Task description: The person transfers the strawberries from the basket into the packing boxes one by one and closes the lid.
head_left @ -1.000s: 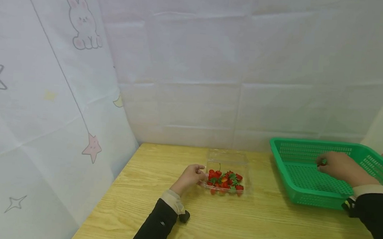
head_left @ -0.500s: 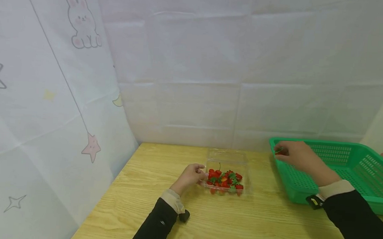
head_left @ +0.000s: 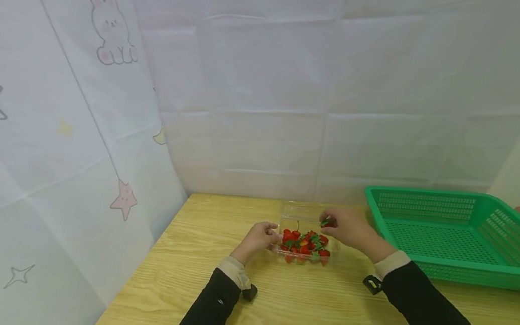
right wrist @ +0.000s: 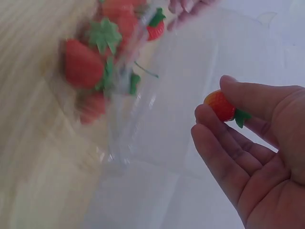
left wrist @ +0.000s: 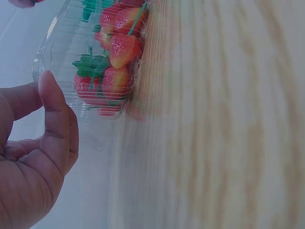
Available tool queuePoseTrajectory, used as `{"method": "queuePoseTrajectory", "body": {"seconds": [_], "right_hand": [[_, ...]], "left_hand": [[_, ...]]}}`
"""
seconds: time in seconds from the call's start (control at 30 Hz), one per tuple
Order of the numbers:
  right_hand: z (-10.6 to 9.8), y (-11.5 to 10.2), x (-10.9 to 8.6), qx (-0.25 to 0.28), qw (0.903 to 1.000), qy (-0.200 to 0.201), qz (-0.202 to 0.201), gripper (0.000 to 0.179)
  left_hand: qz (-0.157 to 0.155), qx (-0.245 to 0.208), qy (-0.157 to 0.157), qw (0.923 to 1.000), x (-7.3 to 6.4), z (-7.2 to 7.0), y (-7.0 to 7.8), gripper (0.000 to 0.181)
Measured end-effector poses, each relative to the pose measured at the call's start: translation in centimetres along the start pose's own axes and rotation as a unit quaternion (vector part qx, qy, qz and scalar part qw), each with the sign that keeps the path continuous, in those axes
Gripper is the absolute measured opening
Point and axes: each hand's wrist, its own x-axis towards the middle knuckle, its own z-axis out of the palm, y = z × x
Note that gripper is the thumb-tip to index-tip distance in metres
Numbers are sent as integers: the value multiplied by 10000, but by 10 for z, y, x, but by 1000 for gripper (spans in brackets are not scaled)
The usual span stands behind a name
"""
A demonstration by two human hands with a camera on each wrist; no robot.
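Note:
A clear plastic clamshell box (head_left: 336, 247) with its lid folded back stands on the table, holding several red strawberries (head_left: 304, 249) with green leaves. My left hand (head_left: 256, 240) pinches the box's left rim between thumb and fingers; the left wrist view shows the thumb and fingertips on the clear wall (left wrist: 56, 52). Over the box's right back side is my right hand (head_left: 352, 232). Its thumb and fingers pinch a small strawberry (right wrist: 220, 106), orange-red with a green leaf, held above the other fruit. A thin green stem rises from the pile.
To the right stands a large green plastic basket (head_left: 425, 192) with perforated walls. The wooden table (head_left: 304, 306) meets a white cloth backdrop (head_left: 261, 147) behind the box. Another printed cloth hangs at the left.
My right hand has come left from over the green basket to the clear box, carrying the strawberry. The left hand keeps its hold on the box.

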Motion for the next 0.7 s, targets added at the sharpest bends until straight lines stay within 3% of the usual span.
{"method": "queuePoseTrajectory", "body": {"seconds": [0.3, 0.7], "right_hand": [[46, -6, 16, 324, 9994, -99, -59, 18], [74, -6, 27, 104, 9995, -282, -18, 16]], "left_hand": [[73, -61, -54, 9999, 0, -1, 0, 51], [101, 22, -15, 9999, 2, -2, -4, 51]]}}
